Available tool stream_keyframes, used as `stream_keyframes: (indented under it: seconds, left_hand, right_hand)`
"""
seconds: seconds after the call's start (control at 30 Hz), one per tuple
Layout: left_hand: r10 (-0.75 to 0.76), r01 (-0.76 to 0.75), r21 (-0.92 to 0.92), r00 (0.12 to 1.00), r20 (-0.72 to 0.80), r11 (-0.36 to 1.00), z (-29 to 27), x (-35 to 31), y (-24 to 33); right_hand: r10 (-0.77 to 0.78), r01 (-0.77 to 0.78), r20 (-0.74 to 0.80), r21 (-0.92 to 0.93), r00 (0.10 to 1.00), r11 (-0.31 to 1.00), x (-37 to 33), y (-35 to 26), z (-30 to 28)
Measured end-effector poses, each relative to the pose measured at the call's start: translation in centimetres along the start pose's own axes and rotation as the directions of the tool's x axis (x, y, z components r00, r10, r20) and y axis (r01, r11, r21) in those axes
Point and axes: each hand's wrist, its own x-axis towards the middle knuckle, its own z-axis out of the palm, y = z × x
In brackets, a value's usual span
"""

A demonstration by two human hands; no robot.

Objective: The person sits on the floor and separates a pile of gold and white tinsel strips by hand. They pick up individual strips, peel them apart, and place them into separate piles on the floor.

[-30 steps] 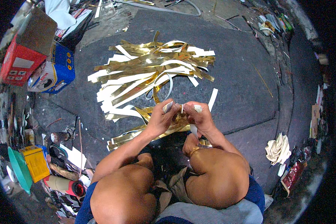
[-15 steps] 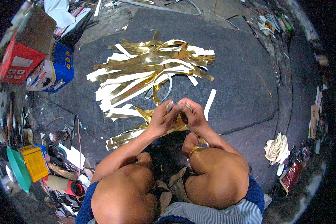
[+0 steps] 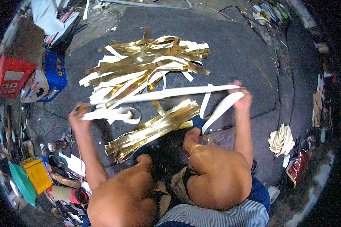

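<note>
Hands wide apart: left hand (image 3: 79,118) fingers curled on one end section of a white strip (image 3: 178,92), right hand (image 3: 243,99) closed on the other. Left grip is blurred, exact finger placement can't tell. Strip spans between them, above the floor, in front of the knees, passing over the low edge of the gold-and-white pile (image 3: 151,62) and beyond the gold bundle (image 3: 155,126).

Doing it well, my judgement: even pull from both hands, just enough to keep the span flat; pinch across full width so it doesn't twist; keep both tails free of the pile and of the loose white strip (image 3: 205,103) it crosses near the right hand. Too hard a tug might crease it.

Orientation: long axis runs left-right across the body, right end slightly farther from the person. White face shows along the span. Left tail loops back inward, to the right; right tail drops toward the right foot (image 3: 192,137) and curls. Gold piece at that lower end, can't tell if same strip. Bundle's long axis is diagonal, near-left to far-right.
</note>
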Motion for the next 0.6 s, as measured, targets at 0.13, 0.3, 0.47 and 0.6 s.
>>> stream_keyframes:
  seconds: [0.13, 0.3, 0.47, 0.6]
  left_hand:
    - [0.260, -0.299, -0.050, 0.893, -0.367, 0.953, -4.6, 6.4, 6.4]
    - [0.779, -0.558, 0.707, 0.626, 0.017, 0.433, -1.9, 2.0, 5.6]
    - [0.485, -0.739, 0.519, 0.674, 0.558, 0.430, 8.3, -8.2, -8.3]
    - [-0.048, -0.578, 0.628, 0.715, 0.698, 0.521, 9.5, -15.5, -12.5]
  right_hand:
    - [-0.661, 0.529, 0.001, -0.600, 0.751, 0.600, 0.0, -16.0, -7.4]
    - [-0.138, 0.348, 0.422, -0.860, 0.896, -0.372, -5.4, 3.4, 3.1]
    - [0.414, 0.622, 0.497, -0.390, 0.763, -0.679, -4.7, 7.9, -1.8]
    - [0.455, 0.651, 0.473, -0.455, 0.755, -0.608, -5.1, 7.4, -1.0]
